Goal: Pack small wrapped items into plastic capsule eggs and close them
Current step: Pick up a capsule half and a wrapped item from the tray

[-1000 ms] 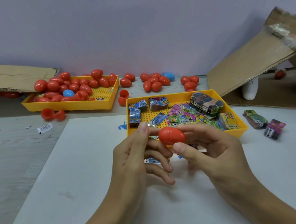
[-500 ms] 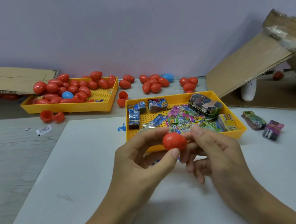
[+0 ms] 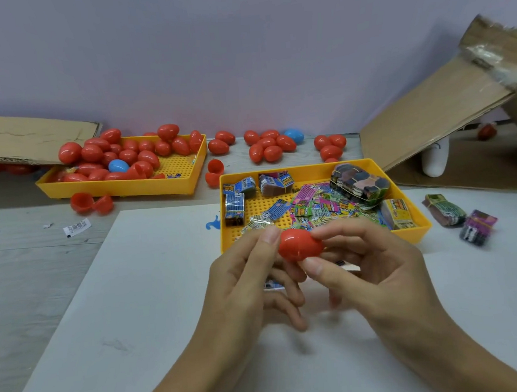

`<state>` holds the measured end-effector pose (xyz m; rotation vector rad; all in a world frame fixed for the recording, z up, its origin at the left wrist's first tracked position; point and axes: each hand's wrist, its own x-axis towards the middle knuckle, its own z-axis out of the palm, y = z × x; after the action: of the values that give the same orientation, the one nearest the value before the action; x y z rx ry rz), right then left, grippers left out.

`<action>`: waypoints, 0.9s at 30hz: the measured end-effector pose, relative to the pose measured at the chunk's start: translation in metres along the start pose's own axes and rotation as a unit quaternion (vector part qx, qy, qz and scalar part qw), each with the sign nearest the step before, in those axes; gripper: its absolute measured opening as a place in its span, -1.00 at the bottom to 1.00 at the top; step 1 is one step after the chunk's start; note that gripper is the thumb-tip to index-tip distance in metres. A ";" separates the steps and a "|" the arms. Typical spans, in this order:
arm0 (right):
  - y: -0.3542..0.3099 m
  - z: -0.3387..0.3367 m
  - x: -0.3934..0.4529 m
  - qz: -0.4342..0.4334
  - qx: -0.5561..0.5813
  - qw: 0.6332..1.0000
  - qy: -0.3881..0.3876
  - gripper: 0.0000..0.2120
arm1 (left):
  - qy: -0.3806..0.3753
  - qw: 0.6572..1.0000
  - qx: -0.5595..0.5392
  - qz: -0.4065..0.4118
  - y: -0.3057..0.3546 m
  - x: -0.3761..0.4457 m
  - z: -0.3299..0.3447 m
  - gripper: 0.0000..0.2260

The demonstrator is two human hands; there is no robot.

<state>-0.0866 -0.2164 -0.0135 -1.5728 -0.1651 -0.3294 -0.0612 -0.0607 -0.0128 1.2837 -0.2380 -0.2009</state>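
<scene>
Both hands share the grip on one red capsule egg [image 3: 300, 244], raised above the white sheet [image 3: 154, 295] on the bench: the right hand [image 3: 375, 267] pinches it between thumb below and forefinger on top, fingers curled round it, while the left hand [image 3: 247, 276] presses a fingertip to its left end. The egg looks closed, though the seam is hard to read, so the halves may not be fully snapped; an uneven squeeze could pop them apart and spill what is inside. The smooth shell could also slip and roll across the sheet. Just behind, the near yellow tray [image 3: 418, 230] holds wrapped items [image 3: 313, 207]; filled eggs [image 3: 120, 156] crowd the far tray [image 3: 122, 188].
</scene>
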 end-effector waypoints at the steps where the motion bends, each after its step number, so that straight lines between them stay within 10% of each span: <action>1: 0.001 0.000 0.000 -0.002 0.000 1.000 -0.006 -0.74 | 0.005 1.000 0.004 0.001 0.000 0.000 0.001 -0.60; 6: 0.000 -0.002 -0.001 -0.008 0.016 0.999 -0.028 -0.86 | 0.020 0.998 0.029 0.050 0.002 0.000 0.003 -0.87; 18: -0.006 0.000 0.003 0.094 0.026 0.995 0.014 -0.72 | -0.035 0.977 0.129 0.165 -0.005 0.000 -0.003 -0.66; 27: -0.002 0.000 -0.001 0.018 -0.003 1.000 0.002 -0.75 | -0.004 0.999 0.051 0.004 0.002 -0.001 -0.002 -0.66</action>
<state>-0.0878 -0.2162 -0.0121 -1.5786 -0.1322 -0.3054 -0.0611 -0.0581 -0.0110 1.3836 -0.2621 -0.1888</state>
